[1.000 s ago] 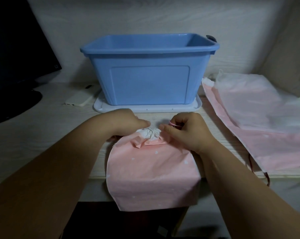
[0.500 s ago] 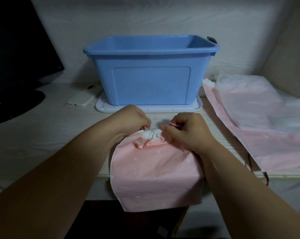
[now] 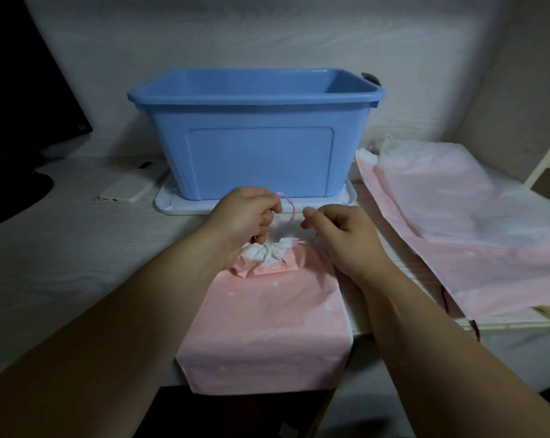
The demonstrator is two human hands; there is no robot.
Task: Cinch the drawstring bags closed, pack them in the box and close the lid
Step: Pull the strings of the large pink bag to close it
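Head view, fingers [image 3: 265, 216] pinching drawstring [image 3: 292, 210], bag [image 3: 267, 327] beneath

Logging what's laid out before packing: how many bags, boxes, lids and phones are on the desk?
Pink bags: 2, one in front, one at right
Whitish bag: 1, on the right pink one
Blue box: 1
White lid: 1, under the box
Phone: 1
Total: 6

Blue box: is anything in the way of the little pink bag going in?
Nothing visible. The blue plastic box stands open, its white lid lying underneath it. The small pink drawstring bag lies just in front, its pink cord held by the left hand and right hand.
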